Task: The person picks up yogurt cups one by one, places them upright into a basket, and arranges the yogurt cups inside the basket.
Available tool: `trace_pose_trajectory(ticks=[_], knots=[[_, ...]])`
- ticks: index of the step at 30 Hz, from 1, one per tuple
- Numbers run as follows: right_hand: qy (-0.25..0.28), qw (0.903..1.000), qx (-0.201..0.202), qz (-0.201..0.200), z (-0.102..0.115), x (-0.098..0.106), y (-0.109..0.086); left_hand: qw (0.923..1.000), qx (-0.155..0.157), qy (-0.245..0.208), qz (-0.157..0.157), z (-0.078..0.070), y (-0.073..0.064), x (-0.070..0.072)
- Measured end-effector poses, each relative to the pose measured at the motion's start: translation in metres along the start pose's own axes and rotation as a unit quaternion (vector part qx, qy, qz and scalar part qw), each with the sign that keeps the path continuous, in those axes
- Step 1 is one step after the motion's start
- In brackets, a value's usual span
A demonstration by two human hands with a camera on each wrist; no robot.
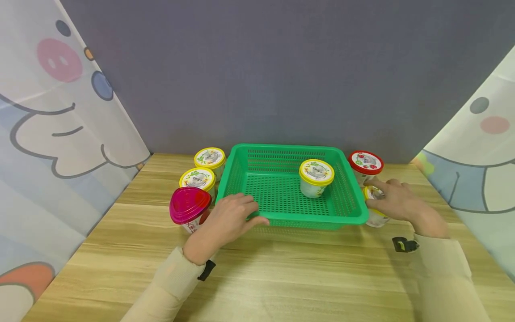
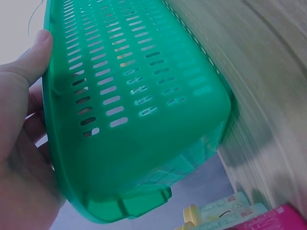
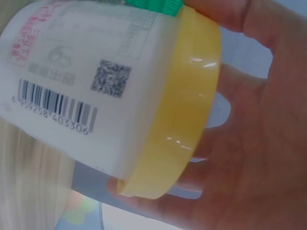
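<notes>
My right hand (image 1: 396, 201) grasps a white cup (image 1: 377, 219) just outside the near right corner of a green basket (image 1: 297, 218), fingers curled round the edge of its yellow lid (image 3: 192, 105), palm facing the lid's top. The cup's long axis runs from my palm down toward the wood-grain table (image 1: 281, 281), lid uppermost, and the right wrist view catches a barcode (image 3: 55, 105) on its side. As I judge it, any move from here turns on one relation: the cup lies to the right of the basket's right-hand wall, on the outer side, with the raised rim between it and the interior. My hand covers much of the cup from above, so I cannot say whether it touches the basket or whether its base is clear of the table. My right hand is plainly the nearer one; my left hand (image 1: 231, 214) is at the opposite near corner, gripping the basket's rim between thumb and fingers. Inside the basket, toward its right side, stands a yellow-lidded tub (image 1: 311, 190); a red-lidded tub (image 1: 365, 163) is outside, just beyond the cup I hold.
</notes>
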State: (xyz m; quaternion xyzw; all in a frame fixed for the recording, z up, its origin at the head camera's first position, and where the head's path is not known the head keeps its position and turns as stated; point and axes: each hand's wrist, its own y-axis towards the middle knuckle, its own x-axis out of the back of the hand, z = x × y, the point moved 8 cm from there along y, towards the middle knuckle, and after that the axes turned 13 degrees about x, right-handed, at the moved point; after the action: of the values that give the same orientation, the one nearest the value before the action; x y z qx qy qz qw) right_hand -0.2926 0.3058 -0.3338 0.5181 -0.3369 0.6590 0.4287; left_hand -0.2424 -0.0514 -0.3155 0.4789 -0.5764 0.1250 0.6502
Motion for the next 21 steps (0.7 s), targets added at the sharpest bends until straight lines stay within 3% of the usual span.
trace_pose_trajectory(ticks=[10, 21], knots=[[0.013, 0.9996, -0.015, -0.018, 0.005, 0.010, -0.006, 1.0000, -0.003, 0.001, 0.003, 0.000, -0.001, 0.000], [-0.010, 0.9993, -0.009, -0.035, 0.016, 0.026, -0.016, 1.0000, -0.001, -0.007, 0.007, 0.001, -0.001, -0.001]])
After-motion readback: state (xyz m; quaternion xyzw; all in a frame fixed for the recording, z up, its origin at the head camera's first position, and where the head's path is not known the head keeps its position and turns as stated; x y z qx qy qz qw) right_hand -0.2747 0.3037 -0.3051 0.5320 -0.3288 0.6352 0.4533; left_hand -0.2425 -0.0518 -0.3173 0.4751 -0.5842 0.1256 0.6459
